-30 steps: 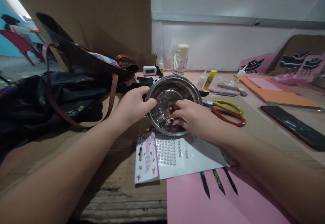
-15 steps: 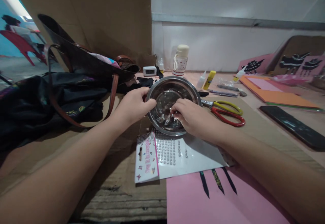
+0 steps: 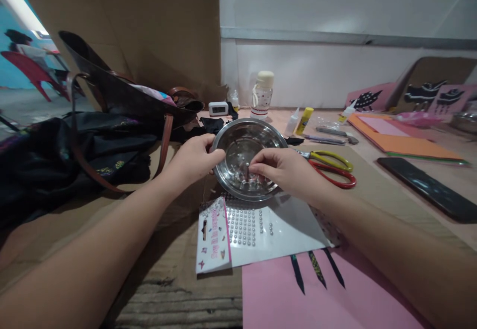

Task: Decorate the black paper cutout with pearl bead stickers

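A shiny steel bowl (image 3: pixel 261 132) stands tilted toward me in the middle of the table. My left hand (image 3: pixel 194 159) grips its left rim with the fingers closed. My right hand (image 3: pixel 285 170) reaches inside the bowl, thumb and fingertips pinched together over small shiny bits at the bottom; what they pinch is too small to make out. Just in front of the bowl lies a sheet of stick-on pearl beads (image 3: pixel 244 224) with a pink-lettered header card. A pink paper (image 3: pixel 298 294) with dark strips on it lies nearest me.
A dark handbag (image 3: pixel 112 95) on black cloth fills the left. Scissors (image 3: pixel 330 166) with yellow and red handles lie right of the bowl, a black phone (image 3: pixel 428 187) further right. Glue bottles (image 3: pixel 303 120), a small clock (image 3: pixel 218 108), a bottle (image 3: pixel 263 93) and orange paper (image 3: pixel 402 137) sit behind.
My right hand has lifted a little inside the bowl and drawn its fingers into a pinch. The view has shifted slightly; my left hand keeps its hold on the rim.
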A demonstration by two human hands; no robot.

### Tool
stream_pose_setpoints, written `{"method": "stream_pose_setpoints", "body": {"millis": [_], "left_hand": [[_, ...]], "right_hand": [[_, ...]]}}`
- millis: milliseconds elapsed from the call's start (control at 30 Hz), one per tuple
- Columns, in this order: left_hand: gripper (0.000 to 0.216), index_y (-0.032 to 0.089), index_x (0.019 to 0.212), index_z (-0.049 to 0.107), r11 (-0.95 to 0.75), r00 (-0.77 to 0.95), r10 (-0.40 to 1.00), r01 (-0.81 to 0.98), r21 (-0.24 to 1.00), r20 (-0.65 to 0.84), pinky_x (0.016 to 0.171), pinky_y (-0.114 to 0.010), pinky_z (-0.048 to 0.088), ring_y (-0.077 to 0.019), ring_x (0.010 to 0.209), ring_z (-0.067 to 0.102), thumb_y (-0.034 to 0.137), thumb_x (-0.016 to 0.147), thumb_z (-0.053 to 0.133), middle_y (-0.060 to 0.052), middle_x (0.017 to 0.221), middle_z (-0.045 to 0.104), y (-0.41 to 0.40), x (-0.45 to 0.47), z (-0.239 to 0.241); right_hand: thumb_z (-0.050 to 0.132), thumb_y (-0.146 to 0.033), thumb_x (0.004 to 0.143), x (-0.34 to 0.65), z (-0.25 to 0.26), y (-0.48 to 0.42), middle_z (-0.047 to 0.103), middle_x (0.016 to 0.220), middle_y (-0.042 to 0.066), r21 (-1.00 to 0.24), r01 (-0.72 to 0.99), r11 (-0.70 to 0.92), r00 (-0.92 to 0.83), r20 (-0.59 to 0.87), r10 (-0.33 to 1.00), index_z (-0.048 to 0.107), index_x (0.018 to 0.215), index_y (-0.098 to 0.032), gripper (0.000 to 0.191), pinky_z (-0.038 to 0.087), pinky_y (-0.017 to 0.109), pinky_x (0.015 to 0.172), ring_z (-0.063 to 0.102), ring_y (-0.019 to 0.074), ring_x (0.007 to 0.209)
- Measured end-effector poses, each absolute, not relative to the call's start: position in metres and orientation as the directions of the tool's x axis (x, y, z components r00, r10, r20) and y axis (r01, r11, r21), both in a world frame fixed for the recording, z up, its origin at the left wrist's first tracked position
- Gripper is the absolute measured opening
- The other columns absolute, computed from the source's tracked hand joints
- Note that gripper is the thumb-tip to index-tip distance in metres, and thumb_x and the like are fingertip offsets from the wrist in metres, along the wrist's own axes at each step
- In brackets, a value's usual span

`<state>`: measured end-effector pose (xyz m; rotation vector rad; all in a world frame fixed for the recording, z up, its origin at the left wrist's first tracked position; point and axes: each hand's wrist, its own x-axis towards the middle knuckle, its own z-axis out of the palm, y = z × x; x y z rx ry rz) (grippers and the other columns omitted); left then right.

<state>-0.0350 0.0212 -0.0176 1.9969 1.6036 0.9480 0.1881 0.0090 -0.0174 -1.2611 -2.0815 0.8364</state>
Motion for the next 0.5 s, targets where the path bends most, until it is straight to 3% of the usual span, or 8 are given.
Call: {"method": "stream_pose_setpoints", "body": {"millis": [200, 333, 433, 500], "left_hand": [[0.017, 0.017, 0.079, 0.065, -0.240, 0.118, 0.969, 0.652, 0.719, 0.217, 0.054, -0.024, 0.042, -0.0157, 0.063, 0.057, 0.028, 0.074, 0.054, 0.001, 0.068, 0.059, 0.0206, -0.0342, -0.0164], [0.013, 0.018, 0.078, 0.063, -0.197, 0.122, 0.980, 0.602, 0.774, 0.154, 0.052, -0.023, 0.044, -0.0141, 0.058, 0.057, 0.028, 0.074, 0.056, 0.003, 0.065, 0.058, 0.0215, -0.0345, -0.0162], [0.009, 0.019, 0.075, 0.061, -0.160, 0.118, 0.987, 0.578, 0.800, 0.112, 0.051, -0.022, 0.044, -0.0126, 0.054, 0.056, 0.027, 0.074, 0.057, 0.005, 0.061, 0.057, 0.0216, -0.0345, -0.0153], [0.008, 0.019, 0.074, 0.061, -0.154, 0.114, 0.988, 0.587, 0.795, 0.107, 0.050, -0.021, 0.043, -0.0121, 0.053, 0.055, 0.026, 0.074, 0.056, 0.005, 0.060, 0.058, 0.0214, -0.0347, -0.0143]], "right_hand": [[0.063, -0.025, 0.091, 0.1859, -0.0102, 0.0091, 0.069, 0.065, 0.001, -0.891, 0.415, 0.183, -0.383, 0.011, 0.924, 0.070, 0.076, -0.019, 0.017, 0.050, 0.025, 0.058, 0.061, 0.0117, 0.059], [0.059, -0.026, 0.095, 0.1873, -0.0118, 0.0132, 0.073, 0.072, 0.003, -0.946, 0.312, 0.089, -0.402, -0.047, 0.914, 0.071, 0.080, -0.018, 0.021, 0.052, 0.024, 0.060, 0.063, 0.0107, 0.060], [0.065, -0.024, 0.092, 0.1878, -0.0118, 0.0148, 0.076, 0.080, 0.004, -0.965, 0.255, 0.055, -0.400, -0.054, 0.915, 0.073, 0.087, -0.019, 0.011, 0.053, 0.022, 0.062, 0.065, 0.0099, 0.064], [0.067, -0.017, 0.089, 0.1869, -0.0095, 0.0138, 0.075, 0.076, 0.002, -0.966, 0.256, 0.026, -0.374, -0.074, 0.925, 0.073, 0.087, -0.019, 0.006, 0.053, 0.021, 0.061, 0.064, 0.0093, 0.062]]}}
